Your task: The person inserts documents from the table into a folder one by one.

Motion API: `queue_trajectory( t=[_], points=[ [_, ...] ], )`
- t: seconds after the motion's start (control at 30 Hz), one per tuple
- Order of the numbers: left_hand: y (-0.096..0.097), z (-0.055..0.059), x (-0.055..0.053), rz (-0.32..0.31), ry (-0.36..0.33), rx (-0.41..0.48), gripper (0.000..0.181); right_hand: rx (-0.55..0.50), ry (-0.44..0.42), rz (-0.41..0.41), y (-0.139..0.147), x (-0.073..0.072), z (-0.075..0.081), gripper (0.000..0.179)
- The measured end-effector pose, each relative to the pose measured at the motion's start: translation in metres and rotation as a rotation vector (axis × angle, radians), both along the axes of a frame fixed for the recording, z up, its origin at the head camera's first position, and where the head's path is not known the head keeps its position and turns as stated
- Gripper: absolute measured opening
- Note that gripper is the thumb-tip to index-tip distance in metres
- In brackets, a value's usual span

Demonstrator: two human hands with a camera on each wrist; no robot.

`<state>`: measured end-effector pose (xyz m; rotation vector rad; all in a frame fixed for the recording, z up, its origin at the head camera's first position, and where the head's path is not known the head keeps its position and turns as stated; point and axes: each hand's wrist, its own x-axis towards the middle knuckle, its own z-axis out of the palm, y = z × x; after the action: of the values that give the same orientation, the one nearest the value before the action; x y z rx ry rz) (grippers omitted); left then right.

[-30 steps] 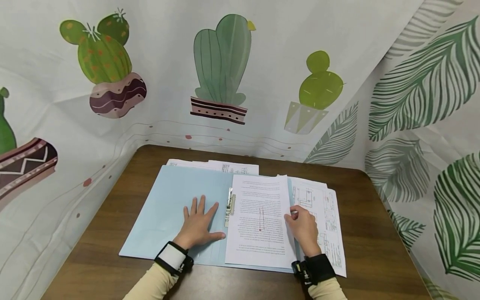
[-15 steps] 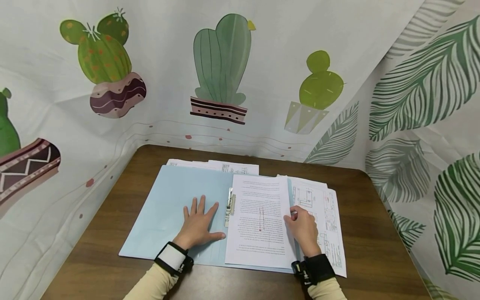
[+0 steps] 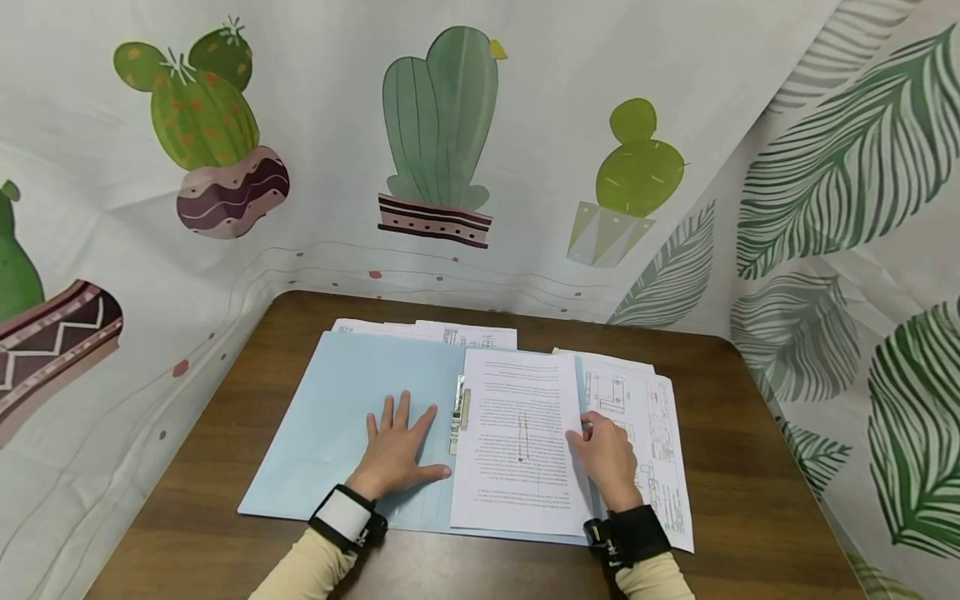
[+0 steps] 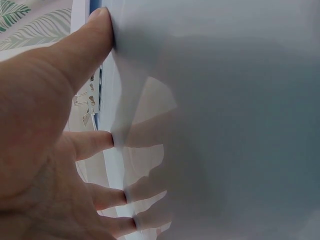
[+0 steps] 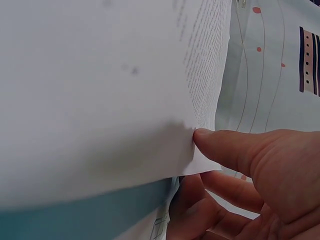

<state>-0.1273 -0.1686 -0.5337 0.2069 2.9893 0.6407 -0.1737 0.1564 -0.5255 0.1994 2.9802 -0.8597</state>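
A light blue folder [image 3: 330, 400] lies spread on the table, with a metal clip [image 3: 461, 417] along its middle. My left hand [image 3: 393, 454] rests on the folder's bare left cover, fingers spread and straight. In the left wrist view its fingertips touch the glossy cover [image 4: 240, 125]. A printed sheet [image 3: 510, 500] with red marks lies on the folder's right side. My right hand [image 3: 607, 462] pinches its right edge. In the right wrist view the thumb [image 5: 220, 142] lies on top of the paper [image 5: 125, 100] and the curled fingers are below, partly hidden.
Loose papers with drawings [image 3: 660, 442] stick out from under the folder's right side, and more papers [image 3: 465, 333] show beyond its far edge. The brown wooden table [image 3: 720, 467] ends at a hanging cloth [image 3: 330, 167] printed with cacti and leaves.
The head view has shifted very slightly. Both hands, the folder and the printed sheet stay in the same places.
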Motion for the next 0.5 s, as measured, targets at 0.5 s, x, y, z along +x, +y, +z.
queue_trajectory(
  t=[0.5],
  points=[
    [-0.0007, -0.001, -0.0003, -0.006, 0.002, -0.002, 0.1, 0.003, -0.025, 0.027, 0.0019, 0.0, 0.0002, 0.049]
  ],
)
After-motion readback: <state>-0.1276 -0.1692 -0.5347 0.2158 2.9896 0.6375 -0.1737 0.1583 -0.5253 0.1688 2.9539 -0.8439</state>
